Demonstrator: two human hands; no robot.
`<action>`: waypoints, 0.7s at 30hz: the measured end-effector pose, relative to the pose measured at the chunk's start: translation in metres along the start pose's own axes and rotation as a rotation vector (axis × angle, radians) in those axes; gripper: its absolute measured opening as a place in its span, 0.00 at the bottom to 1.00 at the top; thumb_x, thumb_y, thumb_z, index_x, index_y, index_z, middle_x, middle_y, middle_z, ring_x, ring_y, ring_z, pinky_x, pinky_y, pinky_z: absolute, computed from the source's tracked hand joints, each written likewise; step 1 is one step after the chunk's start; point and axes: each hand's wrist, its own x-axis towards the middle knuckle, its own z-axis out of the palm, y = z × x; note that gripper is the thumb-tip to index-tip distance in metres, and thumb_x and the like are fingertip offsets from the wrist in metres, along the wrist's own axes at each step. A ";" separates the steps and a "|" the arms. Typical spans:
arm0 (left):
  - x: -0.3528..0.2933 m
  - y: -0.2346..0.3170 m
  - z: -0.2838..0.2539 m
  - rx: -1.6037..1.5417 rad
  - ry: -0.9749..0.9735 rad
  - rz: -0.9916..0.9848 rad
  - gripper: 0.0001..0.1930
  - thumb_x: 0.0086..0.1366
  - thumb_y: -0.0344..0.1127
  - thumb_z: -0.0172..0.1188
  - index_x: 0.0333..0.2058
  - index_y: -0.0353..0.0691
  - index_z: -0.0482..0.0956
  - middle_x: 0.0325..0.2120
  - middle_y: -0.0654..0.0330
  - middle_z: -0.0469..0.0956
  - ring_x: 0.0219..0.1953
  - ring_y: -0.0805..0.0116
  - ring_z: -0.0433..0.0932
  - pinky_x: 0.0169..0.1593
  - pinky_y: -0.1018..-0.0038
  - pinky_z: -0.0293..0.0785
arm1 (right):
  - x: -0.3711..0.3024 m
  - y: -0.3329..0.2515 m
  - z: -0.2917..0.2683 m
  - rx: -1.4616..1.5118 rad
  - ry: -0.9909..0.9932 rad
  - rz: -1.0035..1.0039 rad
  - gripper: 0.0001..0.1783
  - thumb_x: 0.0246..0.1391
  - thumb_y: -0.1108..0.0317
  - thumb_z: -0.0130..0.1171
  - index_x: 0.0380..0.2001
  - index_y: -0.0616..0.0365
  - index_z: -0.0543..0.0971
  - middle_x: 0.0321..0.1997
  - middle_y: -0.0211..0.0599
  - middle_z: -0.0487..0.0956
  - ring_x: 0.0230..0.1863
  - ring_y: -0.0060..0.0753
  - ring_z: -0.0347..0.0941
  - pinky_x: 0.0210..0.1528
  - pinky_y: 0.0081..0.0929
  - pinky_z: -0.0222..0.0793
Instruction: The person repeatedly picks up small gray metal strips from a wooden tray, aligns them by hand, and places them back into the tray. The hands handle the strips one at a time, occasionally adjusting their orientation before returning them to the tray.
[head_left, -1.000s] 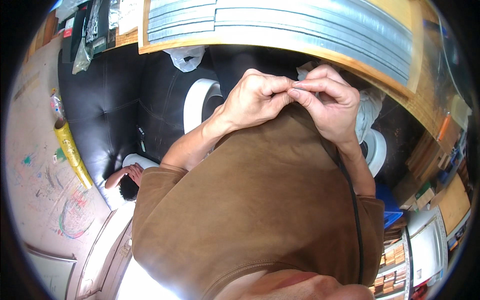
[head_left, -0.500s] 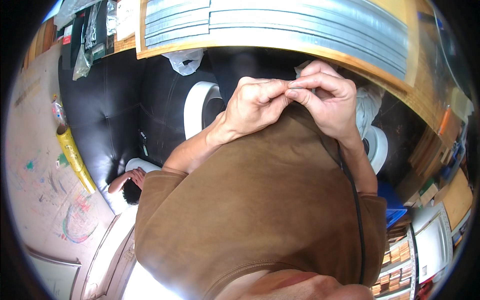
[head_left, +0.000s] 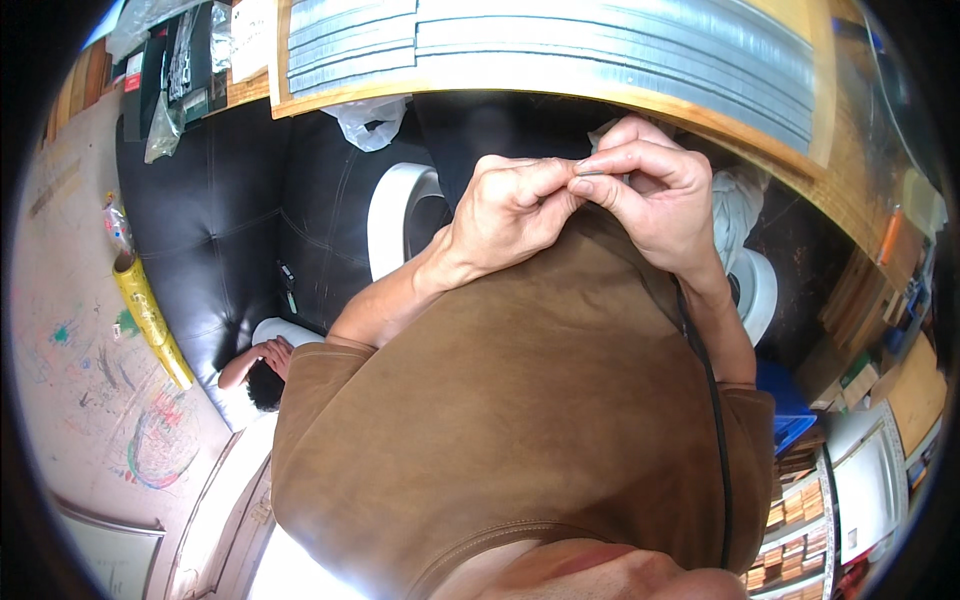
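Note:
My left hand [head_left: 508, 208] and my right hand [head_left: 660, 200] meet at the fingertips in front of my chest, just below the wooden table edge. The thumb and index finger of each hand are pinched together. Between the right thumb and index finger shows a thin dark sliver [head_left: 600, 175], with the left fingertips pressed against its left end. It is too small to tell its kind. Beyond my hands, the wood-framed table [head_left: 440, 97] bears several long silvery-grey strips [head_left: 610, 55] laid side by side.
White chair arms [head_left: 385, 225] stand either side of me. A white plastic bag [head_left: 368, 122] hangs under the table edge. Left lies a black padded couch [head_left: 185, 240], with another person's hand [head_left: 272, 352] near it and a yellow roll [head_left: 150, 310] beside it. A blue bin [head_left: 785, 410] stands right.

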 end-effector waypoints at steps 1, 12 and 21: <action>0.000 0.000 0.000 -0.013 0.001 -0.004 0.05 0.65 0.23 0.66 0.39 0.30 0.86 0.24 0.52 0.84 0.23 0.72 0.82 0.25 0.79 0.74 | 0.000 0.000 -0.001 -0.008 -0.003 0.001 0.06 0.52 0.80 0.72 0.35 0.64 0.88 0.33 0.32 0.81 0.32 0.16 0.75 0.34 0.14 0.70; 0.004 0.005 0.000 -0.076 0.009 -0.068 0.03 0.62 0.21 0.65 0.29 0.33 0.81 0.19 0.51 0.78 0.17 0.63 0.75 0.22 0.72 0.68 | -0.003 0.000 0.001 -0.079 0.035 -0.023 0.06 0.50 0.78 0.74 0.33 0.62 0.88 0.30 0.30 0.81 0.30 0.16 0.73 0.32 0.15 0.69; 0.005 0.003 -0.002 -0.106 -0.038 -0.088 0.03 0.63 0.22 0.64 0.30 0.32 0.81 0.18 0.51 0.77 0.16 0.66 0.73 0.22 0.72 0.67 | -0.004 0.001 0.001 -0.068 0.042 -0.027 0.06 0.50 0.78 0.74 0.33 0.62 0.88 0.30 0.30 0.80 0.29 0.15 0.72 0.31 0.15 0.68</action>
